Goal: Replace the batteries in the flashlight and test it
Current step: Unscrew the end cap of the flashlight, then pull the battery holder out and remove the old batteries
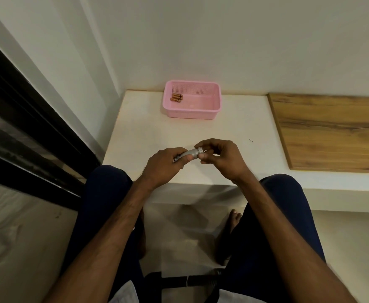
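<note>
head view: 1 wide-angle camera, worn on the head | aimed forward and steeply down | white table [140,136] seen close, from above, wall behind | knees and floor framed below | edges bent by lens

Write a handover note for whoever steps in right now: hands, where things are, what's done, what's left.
Left hand: wrapped around the flashlight body, held over the white table.
Right hand: fingertips pinching the flashlight's end cap.
Batteries: lying together in the pink basket, far side of the table.
Done: flashlight picked up; cap looks seated, so opening seems barely begun.
Left: take off the cap, swap batteries, close, test.
</note>
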